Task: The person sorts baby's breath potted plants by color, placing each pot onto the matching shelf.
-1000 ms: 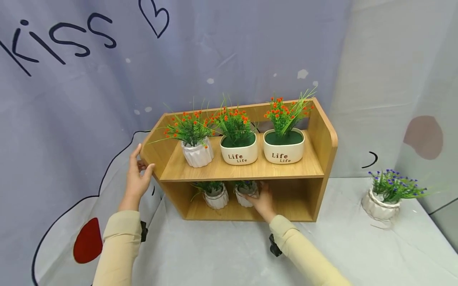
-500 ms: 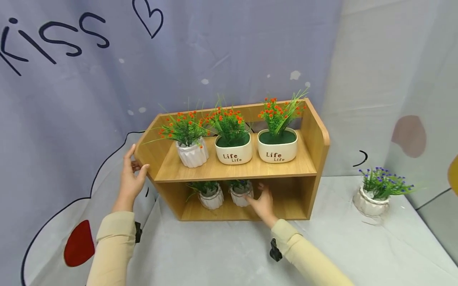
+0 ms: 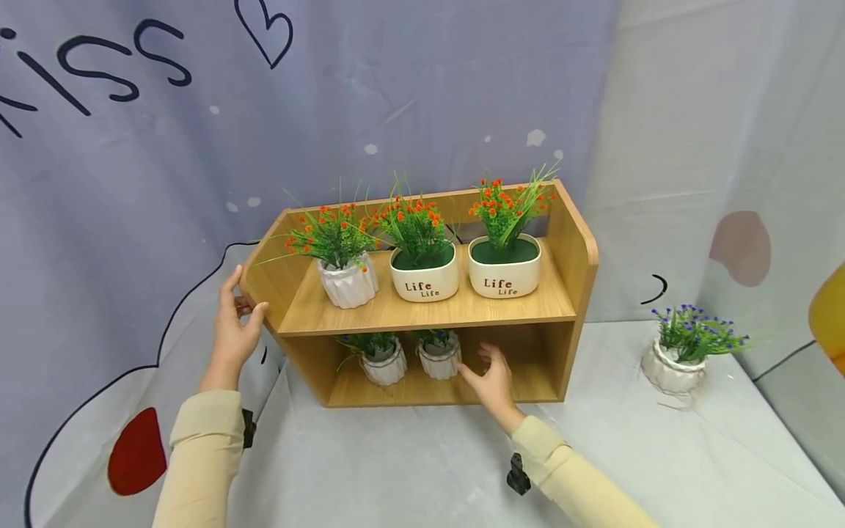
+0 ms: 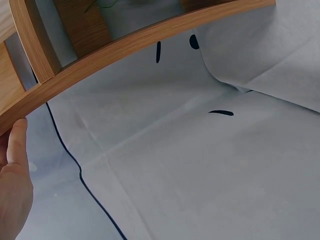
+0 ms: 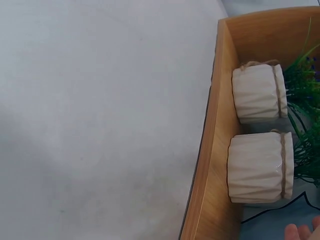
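My left hand [image 3: 234, 330] grips the left side panel of a two-tier wooden shelf [image 3: 422, 317]; in the left wrist view a finger of that hand [image 4: 15, 185] touches the panel's edge. My right hand [image 3: 491, 381] is at the lower tier, fingers spread and holding nothing. Just left of it stands a white pleated flowerpot [image 3: 439, 359] with green leaves, a small gap from the thumb. Another such flowerpot [image 3: 386, 367] stands farther left. The right wrist view shows twine round the nearer pot's rim [image 5: 257, 167] and fingertips of my right hand [image 5: 302, 232] at the corner.
On the upper tier are a white pleated pot [image 3: 350, 284] and two oval "Life" planters [image 3: 425, 282], all with orange flowers. A white pot [image 3: 670, 370] with blue-purple flowers stands on the grey-white table at right. A printed curtain [image 3: 396, 88] hangs behind the shelf.
My right hand has let go of the right-hand pot on the lower tier and drawn back to the right. My left hand stays on the side panel. The head view has shifted slightly right.
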